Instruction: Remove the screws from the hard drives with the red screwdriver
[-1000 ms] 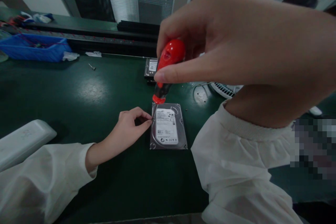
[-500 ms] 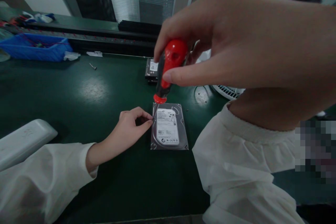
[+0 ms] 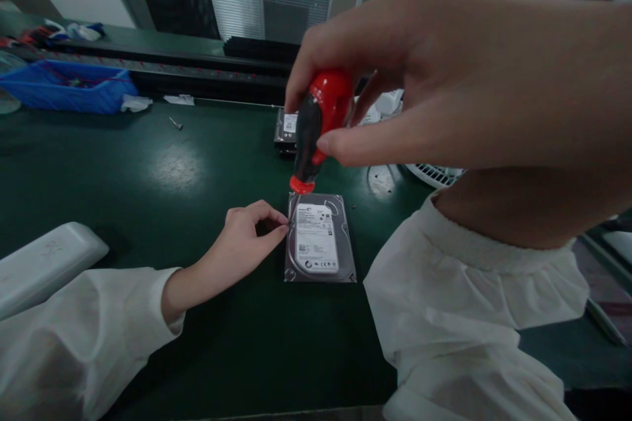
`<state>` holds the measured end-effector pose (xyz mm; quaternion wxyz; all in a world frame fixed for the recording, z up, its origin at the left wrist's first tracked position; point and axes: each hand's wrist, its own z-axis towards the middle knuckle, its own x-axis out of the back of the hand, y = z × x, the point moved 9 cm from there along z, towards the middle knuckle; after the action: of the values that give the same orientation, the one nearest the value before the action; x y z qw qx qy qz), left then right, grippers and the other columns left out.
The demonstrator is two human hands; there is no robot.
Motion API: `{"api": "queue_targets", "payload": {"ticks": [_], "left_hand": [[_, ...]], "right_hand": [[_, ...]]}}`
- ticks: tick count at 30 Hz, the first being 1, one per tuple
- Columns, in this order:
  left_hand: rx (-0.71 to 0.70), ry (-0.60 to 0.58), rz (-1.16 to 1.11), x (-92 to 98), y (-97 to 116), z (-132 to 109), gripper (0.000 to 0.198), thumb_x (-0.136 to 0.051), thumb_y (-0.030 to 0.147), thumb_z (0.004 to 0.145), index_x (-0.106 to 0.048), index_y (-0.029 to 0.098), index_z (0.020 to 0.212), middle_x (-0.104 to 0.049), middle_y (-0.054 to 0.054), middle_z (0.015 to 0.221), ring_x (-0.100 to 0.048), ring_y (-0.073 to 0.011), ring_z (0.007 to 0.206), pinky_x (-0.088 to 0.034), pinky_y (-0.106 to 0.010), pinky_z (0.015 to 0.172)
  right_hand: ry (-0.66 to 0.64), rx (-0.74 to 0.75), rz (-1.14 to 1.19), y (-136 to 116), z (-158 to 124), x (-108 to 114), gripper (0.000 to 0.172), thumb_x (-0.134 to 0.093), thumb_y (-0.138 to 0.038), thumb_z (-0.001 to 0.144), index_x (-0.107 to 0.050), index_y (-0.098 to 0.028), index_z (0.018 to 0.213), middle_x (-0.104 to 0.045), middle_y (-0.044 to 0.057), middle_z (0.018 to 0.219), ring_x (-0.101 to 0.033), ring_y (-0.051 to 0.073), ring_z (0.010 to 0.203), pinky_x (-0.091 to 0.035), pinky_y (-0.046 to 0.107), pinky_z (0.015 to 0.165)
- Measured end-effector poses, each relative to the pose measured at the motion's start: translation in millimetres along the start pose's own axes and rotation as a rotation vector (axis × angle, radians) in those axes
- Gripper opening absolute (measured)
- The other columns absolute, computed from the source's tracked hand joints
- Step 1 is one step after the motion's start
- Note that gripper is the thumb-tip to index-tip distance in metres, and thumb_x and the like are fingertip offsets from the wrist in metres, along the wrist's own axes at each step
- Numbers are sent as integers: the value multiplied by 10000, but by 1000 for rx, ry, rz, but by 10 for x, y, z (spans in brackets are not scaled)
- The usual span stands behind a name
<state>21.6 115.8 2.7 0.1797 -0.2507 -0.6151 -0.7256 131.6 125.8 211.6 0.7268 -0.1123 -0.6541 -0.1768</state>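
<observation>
A hard drive (image 3: 316, 237) with a white label lies flat on the green table. Above its upper left edge my right hand (image 3: 424, 85) is closed around the red and black handle of a screwdriver (image 3: 309, 131). The screwdriver leans slightly, its thin shaft running down to the drive's left side. At that spot my left hand (image 3: 249, 230) pinches thumb and forefinger together, touching the drive's edge close to the screwdriver's tip. Whatever sits between those fingertips is too small to make out.
Behind the screwdriver is another hard drive (image 3: 285, 128), partly hidden. A white slatted round object (image 3: 437, 175) stands right of it. On the left are a blue bin (image 3: 74, 95), a small metal piece (image 3: 176, 123) and a white case (image 3: 52, 263). A black rail (image 3: 212, 87) crosses the back.
The screwdriver handle has turned a little in my right hand, showing more of its black side, and my thumb has shifted right. My left hand keeps its pinch at the drive's edge.
</observation>
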Motion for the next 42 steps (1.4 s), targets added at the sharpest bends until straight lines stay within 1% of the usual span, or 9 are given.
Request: {"api": "queue_targets", "payload": {"ticks": [5, 8, 11, 16, 23, 30, 33, 37, 42], "left_hand": [[-5, 0, 17, -1, -15, -2, 149, -658, 359, 876, -720, 227, 903, -740, -18, 907, -696, -214, 853, -536, -378, 809], [7, 1, 8, -3, -31, 2, 152, -659, 361, 871, -722, 225, 895, -740, -21, 894, -696, -216, 841, -538, -379, 797], [5, 5, 0, -2, -25, 4, 148, -658, 358, 867, -722, 226, 885, -742, -21, 885, -697, -218, 833, -540, -384, 798], [9, -9, -20, -12, -22, -4, 157, -660, 374, 874, -724, 232, 895, -743, -20, 917, -697, -217, 850, -543, -379, 791], [30, -5, 8, -7, -17, -7, 151, -646, 363, 874, -721, 233, 888, -736, -21, 910, -689, -230, 871, -522, -418, 848], [11, -12, 2, -19, -23, 1, 155, -643, 377, 887, -722, 243, 884, -737, -10, 915, -688, -225, 866, -518, -400, 836], [8, -7, -6, -28, -42, 4, 152, -646, 369, 885, -722, 238, 892, -733, -10, 910, -686, -222, 865, -509, -395, 840], [19, -5, 1, -35, -55, 2, 140, -648, 349, 880, -723, 230, 889, -731, -11, 903, -684, -221, 863, -499, -395, 839], [28, -29, -3, -49, -58, -3, 153, -635, 357, 894, -722, 233, 912, -728, -5, 928, -681, -216, 879, -483, -406, 871]], "right_hand": [[36, -75, -22, 66, -5, 26, 414, -509, -527, 913, -696, -158, 895, -421, -36, 670, -317, 21, 584, -155, 261, 500], [12, -46, -7, 42, -20, 5, 264, -575, -411, 901, -692, -194, 995, -533, -49, 789, -382, 24, 642, -211, 270, 521], [-6, -25, 6, 17, -33, -4, 234, -602, -356, 886, -663, -222, 1067, -593, -61, 950, -444, 31, 727, -267, 273, 560], [21, -87, -11, 39, -30, 18, 384, -509, -515, 927, -674, -172, 878, -489, -22, 693, -330, 40, 564, -194, 283, 491], [-23, -61, 26, 31, -16, -29, 289, -605, -400, 876, -657, -202, 1081, -561, -33, 911, -379, 49, 695, -247, 249, 549], [-9, -147, 58, 39, -22, 14, 346, -570, -483, 904, -681, -160, 851, -512, -21, 713, -330, 52, 589, -235, 270, 531], [-40, -149, 71, 46, -31, -26, 259, -607, -412, 891, -683, -191, 1004, -591, -27, 862, -428, 54, 668, -254, 272, 544], [-34, -147, 74, 63, -37, -37, 325, -619, -413, 896, -639, -280, 1191, -635, -53, 1091, -524, 61, 836, -343, 232, 634], [-44, -200, 44, 86, -16, -32, 367, -536, -537, 923, -689, -203, 930, -615, -35, 821, -484, 27, 663, -286, 243, 538]]}}
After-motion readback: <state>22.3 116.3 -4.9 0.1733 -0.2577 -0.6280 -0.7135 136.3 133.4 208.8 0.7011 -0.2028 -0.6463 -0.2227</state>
